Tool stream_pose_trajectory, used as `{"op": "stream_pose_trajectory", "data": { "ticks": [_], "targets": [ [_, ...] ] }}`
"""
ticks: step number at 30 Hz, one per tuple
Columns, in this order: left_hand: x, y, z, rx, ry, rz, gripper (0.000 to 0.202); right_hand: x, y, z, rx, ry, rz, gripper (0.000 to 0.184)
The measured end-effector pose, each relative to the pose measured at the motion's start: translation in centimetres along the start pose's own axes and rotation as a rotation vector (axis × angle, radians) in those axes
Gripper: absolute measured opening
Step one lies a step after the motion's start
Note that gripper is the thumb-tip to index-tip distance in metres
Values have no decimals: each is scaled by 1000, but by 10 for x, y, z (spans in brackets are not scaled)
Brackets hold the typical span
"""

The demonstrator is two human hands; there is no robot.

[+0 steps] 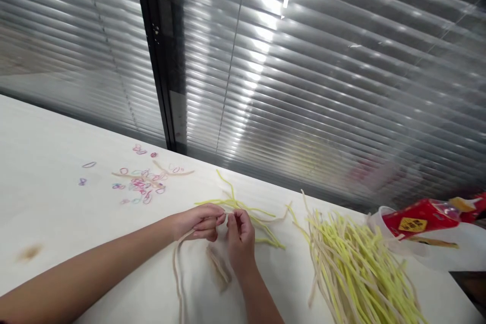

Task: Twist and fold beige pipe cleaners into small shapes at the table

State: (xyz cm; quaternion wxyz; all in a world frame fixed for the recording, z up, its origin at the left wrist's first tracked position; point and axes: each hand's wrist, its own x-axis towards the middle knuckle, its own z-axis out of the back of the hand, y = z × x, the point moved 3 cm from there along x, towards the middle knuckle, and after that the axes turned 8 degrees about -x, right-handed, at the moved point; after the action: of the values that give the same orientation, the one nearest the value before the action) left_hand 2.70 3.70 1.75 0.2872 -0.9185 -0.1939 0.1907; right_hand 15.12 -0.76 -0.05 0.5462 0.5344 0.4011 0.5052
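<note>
My left hand (201,221) is closed, its fingers pinching a beige pipe cleaner (176,268) whose long end hangs down toward the bottom edge. Close beside it, my right hand (241,238) is closed too, thumb and fingers pinching a thin pale piece that spans the small gap between both hands. Whether that piece belongs to the same pipe cleaner I cannot tell. Below the hands a short folded beige piece (219,268) lies on the white table (125,273). Just behind the fingers, several loose yellow pipe cleaners (268,235) lie crossed with beige ones.
A big heap of yellow and beige pipe cleaners (357,268) lies at the right. Beyond it stand a clear plastic cup (375,220) and a red packet (421,218). Small coloured rubber bands (140,185) are scattered at the left. Glass with metal blinds (322,71) borders the table's back.
</note>
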Motion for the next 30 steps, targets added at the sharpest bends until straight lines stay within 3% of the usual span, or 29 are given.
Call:
{"op": "stream_pose_trajectory", "data": {
  "ticks": [5,11,16,25,30],
  "targets": [
    [1,2,4,-55,13,3,30,0,-2,0,35,16,-7,20],
    [-2,2,-2,84,41,86,28,-2,2,3,177,1,-28,20],
    [-2,2,-5,182,69,123,24,-3,2,2,292,78,-58,16],
    [-3,1,-3,213,49,102,26,2,11,0,308,162,-80,30],
    [-3,2,-2,196,35,80,26,3,11,0,315,158,-76,29]
  ]
}}
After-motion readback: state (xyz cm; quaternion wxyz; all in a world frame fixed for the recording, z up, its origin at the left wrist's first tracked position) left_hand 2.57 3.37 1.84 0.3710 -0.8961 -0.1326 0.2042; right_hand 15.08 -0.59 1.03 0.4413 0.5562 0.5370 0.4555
